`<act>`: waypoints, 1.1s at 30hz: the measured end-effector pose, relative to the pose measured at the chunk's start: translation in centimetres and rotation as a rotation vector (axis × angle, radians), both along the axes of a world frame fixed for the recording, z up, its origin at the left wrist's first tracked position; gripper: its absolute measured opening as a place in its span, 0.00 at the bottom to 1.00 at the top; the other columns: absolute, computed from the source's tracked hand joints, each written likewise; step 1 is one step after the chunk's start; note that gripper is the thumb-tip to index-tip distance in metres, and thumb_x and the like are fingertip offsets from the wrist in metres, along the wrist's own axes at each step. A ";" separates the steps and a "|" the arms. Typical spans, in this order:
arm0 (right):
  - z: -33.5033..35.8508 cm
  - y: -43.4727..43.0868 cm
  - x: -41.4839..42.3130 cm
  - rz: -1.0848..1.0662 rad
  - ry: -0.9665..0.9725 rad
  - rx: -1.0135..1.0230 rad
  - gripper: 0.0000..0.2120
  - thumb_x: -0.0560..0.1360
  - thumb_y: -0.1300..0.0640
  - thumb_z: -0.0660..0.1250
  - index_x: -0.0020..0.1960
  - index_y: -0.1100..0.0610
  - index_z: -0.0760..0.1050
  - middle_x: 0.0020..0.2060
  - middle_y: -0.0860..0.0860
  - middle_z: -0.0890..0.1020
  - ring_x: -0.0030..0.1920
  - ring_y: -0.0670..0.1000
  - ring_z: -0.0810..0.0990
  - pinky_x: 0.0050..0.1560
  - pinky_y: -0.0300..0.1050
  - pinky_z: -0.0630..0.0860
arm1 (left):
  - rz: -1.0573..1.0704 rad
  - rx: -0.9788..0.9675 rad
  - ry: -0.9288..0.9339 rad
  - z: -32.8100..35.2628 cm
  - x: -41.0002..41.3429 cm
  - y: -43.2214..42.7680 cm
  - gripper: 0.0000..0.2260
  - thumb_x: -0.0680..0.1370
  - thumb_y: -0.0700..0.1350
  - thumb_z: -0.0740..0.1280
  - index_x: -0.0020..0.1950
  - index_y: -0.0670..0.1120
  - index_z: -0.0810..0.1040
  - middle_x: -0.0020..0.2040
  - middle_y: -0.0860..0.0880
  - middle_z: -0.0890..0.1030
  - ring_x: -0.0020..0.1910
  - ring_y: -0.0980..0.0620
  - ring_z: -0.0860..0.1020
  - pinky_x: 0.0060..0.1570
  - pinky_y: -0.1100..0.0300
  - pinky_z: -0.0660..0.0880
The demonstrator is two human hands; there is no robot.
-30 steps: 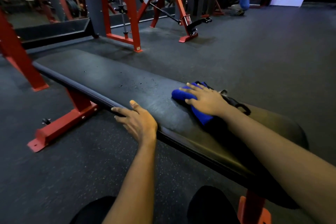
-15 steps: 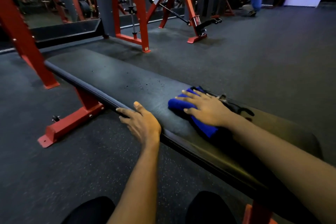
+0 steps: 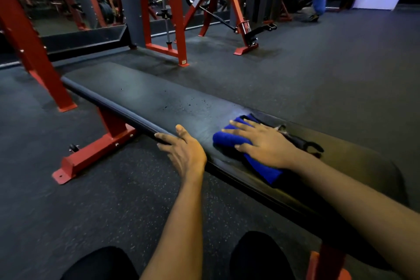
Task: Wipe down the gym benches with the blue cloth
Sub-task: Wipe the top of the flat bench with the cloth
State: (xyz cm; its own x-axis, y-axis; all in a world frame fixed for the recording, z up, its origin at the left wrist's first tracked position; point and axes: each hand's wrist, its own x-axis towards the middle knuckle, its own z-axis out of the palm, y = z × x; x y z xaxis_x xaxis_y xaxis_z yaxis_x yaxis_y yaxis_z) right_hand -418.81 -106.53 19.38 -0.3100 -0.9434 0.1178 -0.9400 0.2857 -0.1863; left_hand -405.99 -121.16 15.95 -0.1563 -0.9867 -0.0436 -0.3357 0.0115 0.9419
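A long flat black bench (image 3: pixel 141 98) on a red frame runs from the far left to the near right. A folded blue cloth (image 3: pixel 229 140) lies on its pad. My right hand (image 3: pixel 263 143) presses flat on the cloth with fingers spread and straight. My left hand (image 3: pixel 184 150) rests on the near edge of the pad, fingers over the rim and thumb on top. A small dark strap or clip (image 3: pixel 304 143) lies on the pad just beyond my right hand.
Red rack uprights (image 3: pixel 34 52) stand at the left, and a red machine frame (image 3: pixel 172 18) stands behind the bench. The bench's red foot (image 3: pixel 91 154) juts onto the dark rubber floor. A person in blue (image 3: pixel 318 0) crouches far back. My knees show at the bottom.
My right hand and the cloth have slid slightly leftward along the pad. The view has shifted a little; my left hand keeps its place on the edge.
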 end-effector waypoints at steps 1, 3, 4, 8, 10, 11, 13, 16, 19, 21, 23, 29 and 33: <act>0.0 1.0 -0.2 0.016 -0.033 -0.019 0.24 0.81 0.45 0.57 0.77 0.41 0.61 0.77 0.42 0.59 0.78 0.44 0.53 0.78 0.42 0.45 | -0.021 -0.004 -0.017 0.0 0.2 -0.1 0.33 0.82 0.62 0.44 0.79 0.44 0.37 0.78 0.33 0.48 0.66 0.31 0.69 0.63 0.44 0.68; 0.1 1.0 -2.1 -0.093 -0.055 0.008 0.24 0.82 0.48 0.60 0.77 0.43 0.62 0.78 0.44 0.60 0.78 0.46 0.55 0.78 0.42 0.47 | -0.054 -0.017 -0.041 0.0 0.4 -0.3 0.34 0.82 0.62 0.44 0.79 0.43 0.37 0.77 0.32 0.48 0.64 0.30 0.70 0.63 0.43 0.70; 0.2 0.1 -3.1 -0.192 -0.051 0.040 0.24 0.82 0.48 0.59 0.77 0.43 0.61 0.78 0.45 0.59 0.78 0.47 0.55 0.78 0.45 0.48 | -0.067 -0.022 -0.049 0.0 0.5 -0.4 0.34 0.82 0.62 0.44 0.79 0.42 0.37 0.77 0.32 0.48 0.64 0.29 0.70 0.62 0.43 0.70; 0.1 -4.2 -2.1 -0.372 0.015 0.090 0.24 0.81 0.43 0.55 0.77 0.38 0.58 0.79 0.43 0.56 0.79 0.50 0.52 0.78 0.55 0.49 | -0.157 -0.020 -0.061 -0.1 1.8 -0.6 0.34 0.82 0.61 0.45 0.79 0.43 0.35 0.78 0.33 0.46 0.66 0.30 0.69 0.63 0.45 0.68; -0.1 -3.6 0.3 -0.273 0.059 0.067 0.24 0.81 0.43 0.55 0.77 0.39 0.58 0.79 0.43 0.57 0.79 0.49 0.53 0.78 0.51 0.48 | -0.198 -0.026 -0.025 -0.6 2.8 -0.9 0.32 0.83 0.60 0.46 0.80 0.44 0.39 0.79 0.35 0.47 0.68 0.31 0.68 0.64 0.46 0.67; -0.2 -2.6 1.6 -0.190 0.081 0.062 0.24 0.81 0.42 0.55 0.77 0.39 0.58 0.78 0.43 0.58 0.79 0.48 0.53 0.78 0.49 0.47 | -0.198 -0.032 0.014 -0.8 3.4 -1.3 0.30 0.83 0.59 0.47 0.80 0.44 0.43 0.79 0.36 0.51 0.68 0.32 0.69 0.63 0.47 0.68; -0.4 -0.1 3.8 -0.020 0.093 0.032 0.26 0.79 0.39 0.51 0.77 0.39 0.58 0.78 0.42 0.59 0.79 0.46 0.51 0.79 0.48 0.48 | -0.166 -0.035 0.100 -0.9 4.1 -2.7 0.27 0.84 0.56 0.49 0.78 0.43 0.50 0.76 0.35 0.59 0.67 0.34 0.70 0.60 0.49 0.68; -0.6 2.8 4.9 0.088 0.112 0.029 0.26 0.79 0.38 0.50 0.77 0.36 0.55 0.78 0.40 0.57 0.79 0.42 0.48 0.78 0.50 0.50 | -0.159 0.040 0.185 -0.2 3.8 -5.1 0.29 0.84 0.56 0.46 0.80 0.42 0.44 0.79 0.37 0.52 0.77 0.40 0.57 0.70 0.51 0.58; -0.4 1.5 5.6 0.050 0.164 0.062 0.26 0.79 0.36 0.47 0.76 0.31 0.50 0.79 0.38 0.53 0.79 0.43 0.47 0.78 0.52 0.50 | -0.217 0.073 0.177 -0.2 3.5 -6.3 0.30 0.84 0.57 0.44 0.80 0.44 0.39 0.80 0.39 0.42 0.79 0.44 0.47 0.74 0.51 0.50; -0.3 -2.2 6.0 0.011 0.168 0.068 0.26 0.78 0.35 0.44 0.76 0.31 0.50 0.79 0.39 0.53 0.79 0.46 0.49 0.78 0.53 0.51 | -0.208 0.036 0.192 -1.3 3.8 -6.8 0.29 0.84 0.58 0.44 0.81 0.45 0.45 0.80 0.38 0.50 0.78 0.41 0.53 0.76 0.48 0.52; 0.0 -6.0 6.2 -0.018 0.135 0.078 0.26 0.79 0.36 0.47 0.77 0.32 0.51 0.79 0.40 0.54 0.79 0.48 0.51 0.78 0.54 0.52 | -0.153 0.009 0.229 -2.2 4.6 -7.3 0.27 0.84 0.58 0.45 0.78 0.45 0.56 0.76 0.38 0.62 0.74 0.39 0.63 0.72 0.46 0.60; -0.4 -2.0 6.5 0.073 0.105 -0.013 0.26 0.80 0.39 0.50 0.77 0.37 0.57 0.78 0.40 0.58 0.78 0.42 0.51 0.77 0.51 0.54 | -0.135 0.042 0.179 -0.6 4.3 -9.2 0.28 0.84 0.56 0.47 0.80 0.44 0.47 0.78 0.37 0.58 0.74 0.38 0.62 0.69 0.50 0.61; -0.8 0.3 6.5 0.036 0.121 -0.007 0.26 0.80 0.39 0.51 0.77 0.36 0.55 0.78 0.39 0.56 0.78 0.41 0.50 0.78 0.51 0.54 | -0.180 0.126 0.122 0.3 3.1 -8.8 0.30 0.84 0.56 0.46 0.79 0.47 0.33 0.79 0.35 0.43 0.73 0.33 0.62 0.67 0.48 0.63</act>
State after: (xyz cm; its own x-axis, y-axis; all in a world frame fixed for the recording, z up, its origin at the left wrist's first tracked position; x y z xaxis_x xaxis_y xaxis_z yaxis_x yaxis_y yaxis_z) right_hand -412.36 -106.19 18.58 -0.2593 -0.9527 0.1586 -0.9654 0.2507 -0.0723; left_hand -402.88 -129.99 16.28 -0.3405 -0.9305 -0.1349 -0.2227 -0.0596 0.9731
